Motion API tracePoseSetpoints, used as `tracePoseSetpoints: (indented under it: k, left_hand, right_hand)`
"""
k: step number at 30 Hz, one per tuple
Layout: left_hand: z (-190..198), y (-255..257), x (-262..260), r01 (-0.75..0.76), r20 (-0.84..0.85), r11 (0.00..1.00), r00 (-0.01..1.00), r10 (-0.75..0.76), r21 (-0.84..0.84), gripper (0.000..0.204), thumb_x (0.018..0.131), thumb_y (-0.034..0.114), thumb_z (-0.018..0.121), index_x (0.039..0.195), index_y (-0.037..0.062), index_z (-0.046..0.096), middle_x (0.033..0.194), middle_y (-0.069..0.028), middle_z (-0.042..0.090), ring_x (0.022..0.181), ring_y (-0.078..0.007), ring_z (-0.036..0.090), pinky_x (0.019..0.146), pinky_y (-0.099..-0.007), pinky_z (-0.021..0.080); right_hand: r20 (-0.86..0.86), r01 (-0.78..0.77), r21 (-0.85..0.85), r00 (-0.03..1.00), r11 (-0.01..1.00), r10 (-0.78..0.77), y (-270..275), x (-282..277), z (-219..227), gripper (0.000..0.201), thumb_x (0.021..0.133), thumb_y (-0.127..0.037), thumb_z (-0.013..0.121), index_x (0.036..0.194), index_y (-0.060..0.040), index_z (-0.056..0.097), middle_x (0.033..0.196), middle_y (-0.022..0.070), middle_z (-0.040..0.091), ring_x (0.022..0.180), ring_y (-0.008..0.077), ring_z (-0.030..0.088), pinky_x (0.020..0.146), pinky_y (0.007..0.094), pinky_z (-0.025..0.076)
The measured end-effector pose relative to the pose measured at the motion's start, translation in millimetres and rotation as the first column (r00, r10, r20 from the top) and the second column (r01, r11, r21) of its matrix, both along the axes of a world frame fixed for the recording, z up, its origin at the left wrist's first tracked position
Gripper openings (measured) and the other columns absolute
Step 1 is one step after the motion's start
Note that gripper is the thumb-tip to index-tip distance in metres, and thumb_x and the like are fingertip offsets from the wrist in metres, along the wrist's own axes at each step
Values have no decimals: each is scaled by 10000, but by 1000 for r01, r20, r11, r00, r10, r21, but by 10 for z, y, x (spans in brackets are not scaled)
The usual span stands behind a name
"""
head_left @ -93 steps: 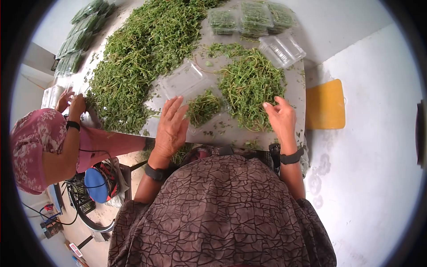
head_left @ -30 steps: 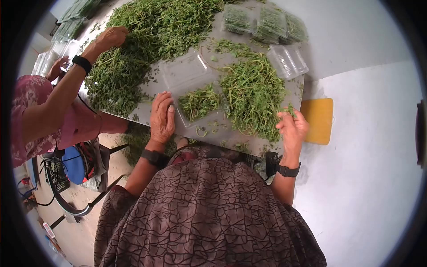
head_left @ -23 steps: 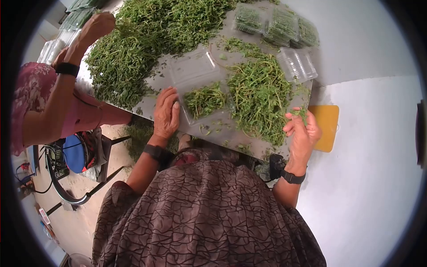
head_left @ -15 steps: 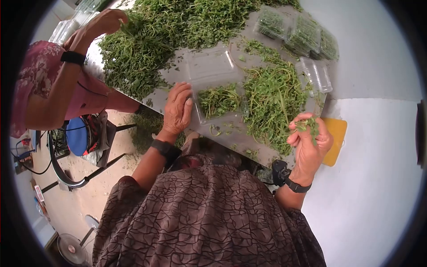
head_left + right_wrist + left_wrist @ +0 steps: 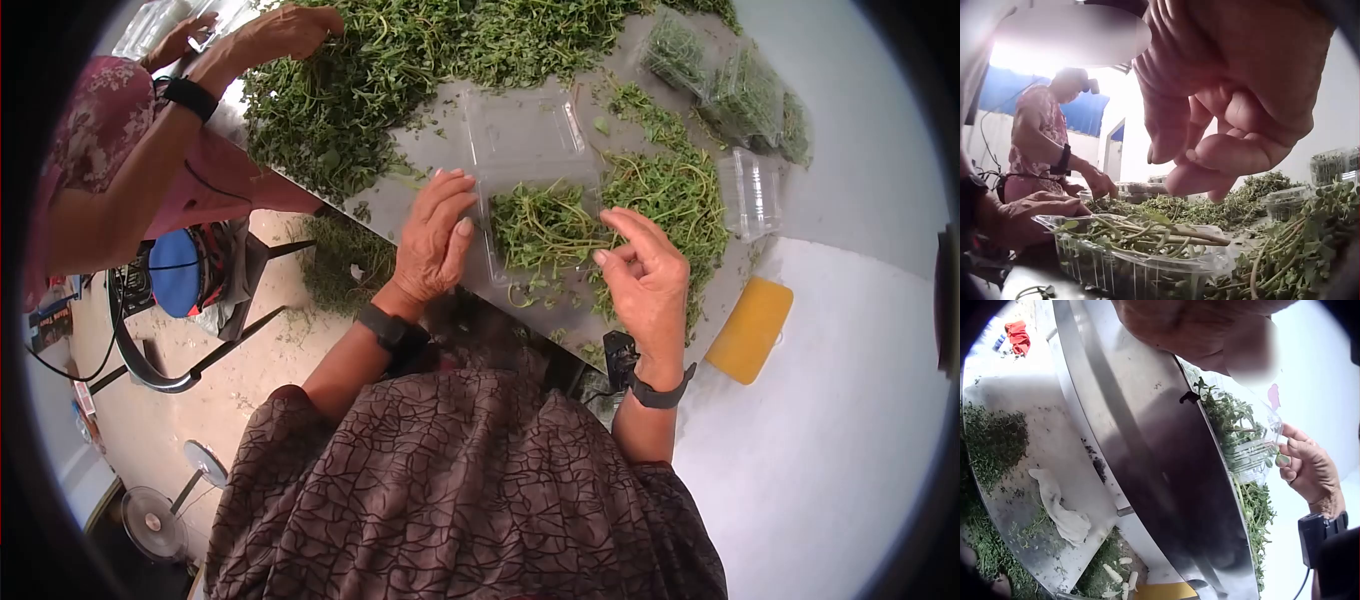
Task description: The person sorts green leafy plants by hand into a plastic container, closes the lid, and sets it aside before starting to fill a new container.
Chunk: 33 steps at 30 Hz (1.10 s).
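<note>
In the head view, an open clear plastic clamshell box holds a layer of leafy green sprigs, with its lid folded back. My left hand rests at its left edge, fingers fairly straight. At the box's right side is my right hand, thumb and forefinger apart. The right wrist view shows those fingers loosely bent above the box, with nothing seen between them. Stems lie across the top of the greens, close to the right fingertips. A loose pile of sprigs lies beyond the right hand.
A large heap of greens covers the far table. Filled boxes and an empty clear tray stand right, near the wall. Another person's arm reaches in from the left. A yellow board is beyond the table edge.
My right hand picked up a small sprig, carried it left from the pile to the box and let it go. My left hand moved down to the box's edge; the head view shifted.
</note>
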<state>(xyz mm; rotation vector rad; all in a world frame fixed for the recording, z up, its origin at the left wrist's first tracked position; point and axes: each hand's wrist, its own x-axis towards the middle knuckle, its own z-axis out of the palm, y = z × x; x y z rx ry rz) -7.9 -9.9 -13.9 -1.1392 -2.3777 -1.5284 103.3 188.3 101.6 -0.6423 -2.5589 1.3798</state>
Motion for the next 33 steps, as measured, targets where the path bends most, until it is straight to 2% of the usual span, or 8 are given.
tracePoseSetpoints:
  k: [5, 7, 15, 21, 23, 27, 30, 33]
  left_hand:
    - [-4, -3, -20, 15, -3, 1000, 1000, -15, 20, 244, 887, 148, 452, 1040, -17, 545, 1161, -175, 561, 1160, -360, 493, 1041, -481, 326]
    - [-5, -5, -26, 25, 1, 1000, 1000, -25, 17, 245, 886, 149, 455, 1042, -18, 544, 1157, -176, 561, 1158, -362, 494, 1040, -485, 326]
    - [17, -10, -52, 86, -16, 996, 996, -86, 18, 232, 835, 98, 523, 1034, -21, 543, 1128, -174, 545, 1132, -373, 495, 1030, -482, 348]
    - [23, -14, -64, 126, -5, 992, 992, -126, 27, 241, 823, 81, 539, 1038, -26, 538, 1115, -175, 545, 1126, -366, 501, 1033, -487, 346]
    - [12, -16, -60, 136, 1, 991, 991, -136, 14, 237, 880, 142, 481, 1042, -18, 547, 1136, -172, 553, 1134, -361, 499, 1032, -494, 338]
    - [-1, -19, -63, 148, 11, 988, 989, -149, 43, 234, 879, 140, 486, 1039, -20, 545, 1138, -171, 551, 1133, -360, 499, 1034, -494, 336]
    - [8, -32, -65, 138, -12, 990, 990, -138, 32, 239, 881, 133, 483, 1052, -27, 533, 1152, -177, 542, 1139, -361, 493, 1036, -486, 334]
    - [-19, -34, -46, 106, 21, 993, 994, -107, 59, 282, 878, 141, 488, 1103, -30, 497, 1208, -188, 503, 1168, -372, 464, 1037, -475, 333]
  right_hand:
    - [53, -64, 187, 997, 980, 55, -66, 68, -99, 351, 700, 22, 667, 1047, -28, 646, 1073, 141, 639, 831, 240, 646, 682, 308, 533]
    - [24, -214, 447, 973, 869, 227, -122, 52, -89, 355, 669, -6, 683, 1021, -39, 655, 1048, 137, 646, 917, 288, 616, 768, 346, 516]
    - [4, -236, 494, 963, 837, 270, -273, -141, -160, 310, 662, -16, 676, 970, -17, 645, 942, 106, 661, 839, 268, 589, 719, 352, 490]
    - [48, -259, 526, 960, 810, 276, -293, -260, -353, 80, 676, -20, 636, 756, -12, 634, 728, 81, 621, 740, 260, 554, 647, 357, 467]
    - [101, -313, 591, 943, 744, 317, -277, -288, -397, 25, 683, -21, 590, 664, -15, 607, 660, 76, 580, 703, 258, 533, 628, 359, 460]
    - [182, -428, 563, 899, 707, 399, -261, -281, -407, 64, 686, -24, 563, 628, -15, 589, 636, 78, 555, 684, 259, 521, 622, 365, 457]
    - [223, -476, 544, 876, 691, 427, -234, -266, -376, 65, 666, -5, 602, 719, -22, 637, 730, 59, 631, 693, 256, 559, 610, 344, 469]
    - [170, -402, 483, 914, 778, 368, -244, -242, -276, 37, 674, -7, 585, 662, -15, 619, 700, 80, 608, 740, 258, 556, 649, 364, 473]
